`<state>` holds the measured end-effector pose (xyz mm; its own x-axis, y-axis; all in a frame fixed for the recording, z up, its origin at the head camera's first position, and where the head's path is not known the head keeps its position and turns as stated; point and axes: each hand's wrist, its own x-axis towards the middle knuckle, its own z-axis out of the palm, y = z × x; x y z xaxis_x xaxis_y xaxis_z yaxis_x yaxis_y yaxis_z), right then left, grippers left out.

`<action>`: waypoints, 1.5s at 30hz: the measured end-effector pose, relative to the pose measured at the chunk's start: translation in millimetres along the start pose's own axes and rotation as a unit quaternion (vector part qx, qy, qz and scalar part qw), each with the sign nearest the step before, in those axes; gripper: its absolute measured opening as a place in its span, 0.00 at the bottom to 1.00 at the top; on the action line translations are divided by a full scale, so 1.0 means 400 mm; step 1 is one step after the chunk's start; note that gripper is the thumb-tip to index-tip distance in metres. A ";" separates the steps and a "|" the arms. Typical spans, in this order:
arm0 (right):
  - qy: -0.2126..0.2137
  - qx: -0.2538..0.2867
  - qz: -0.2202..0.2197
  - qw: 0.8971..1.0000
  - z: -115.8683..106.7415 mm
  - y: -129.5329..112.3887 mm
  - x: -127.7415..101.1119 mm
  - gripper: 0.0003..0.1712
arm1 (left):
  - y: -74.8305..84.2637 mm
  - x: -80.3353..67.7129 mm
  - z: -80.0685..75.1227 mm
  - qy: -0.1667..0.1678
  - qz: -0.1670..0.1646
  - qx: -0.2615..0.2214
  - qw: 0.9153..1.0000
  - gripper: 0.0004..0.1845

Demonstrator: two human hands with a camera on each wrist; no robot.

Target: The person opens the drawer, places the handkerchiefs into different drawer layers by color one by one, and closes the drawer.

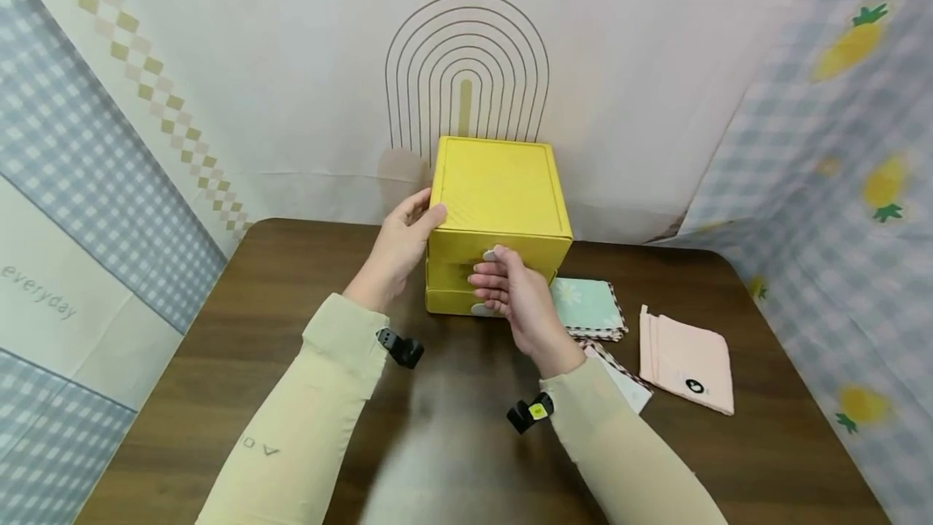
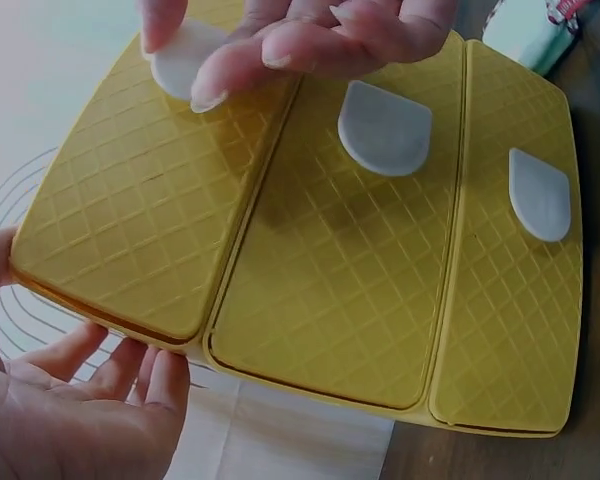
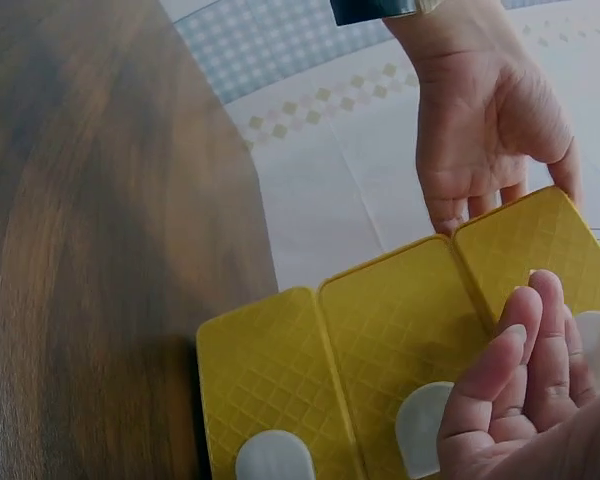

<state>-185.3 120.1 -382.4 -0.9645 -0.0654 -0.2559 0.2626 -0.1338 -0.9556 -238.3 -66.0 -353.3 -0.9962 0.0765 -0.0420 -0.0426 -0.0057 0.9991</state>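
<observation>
— Where are the hands?

— The right hand (image 1: 510,290) pinches the top white tab (image 2: 180,55) on the yellow drawer box (image 1: 498,185) at mid-frame. The left hand (image 1: 399,248) lies flat on the box's left side, fingers straight.

— How many drawers?

— Three (image 2: 330,260), each with one white tab, all closed; contents hidden.

— Anything else?

— Three folded cloths on the wooden table (image 1: 219,347), lower right: mint (image 1: 586,304), white (image 1: 623,383), pink (image 1: 688,361).

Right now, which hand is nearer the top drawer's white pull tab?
Right. The right hand pinches the top white tab; the left hand holds the yellow drawer box at its left side.
</observation>
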 end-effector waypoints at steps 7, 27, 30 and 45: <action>0.009 -0.010 0.017 1.000 0.004 -0.013 0.021 0.35 | 0.007 0.031 -0.019 -0.023 -0.018 0.007 1.000 0.33; -0.005 -0.044 0.028 0.999 -0.047 0.041 -0.138 0.30 | -0.013 0.021 -0.008 -0.048 -0.036 0.025 0.998 0.34; -0.013 -0.044 0.025 0.999 -0.051 0.041 -0.160 0.33 | -0.007 0.021 -0.006 -0.041 -0.028 0.020 0.999 0.34; -0.017 -0.082 0.025 0.996 -0.074 0.042 -0.205 0.30 | -0.011 0.029 0.013 -0.035 -0.009 0.005 0.999 0.34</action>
<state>-102.6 152.4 -381.9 -0.9483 -0.1019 -0.3006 0.2988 0.0334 -0.9537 -249.4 -60.0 -358.0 -0.9876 0.1455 -0.0590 -0.0588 0.0056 0.9983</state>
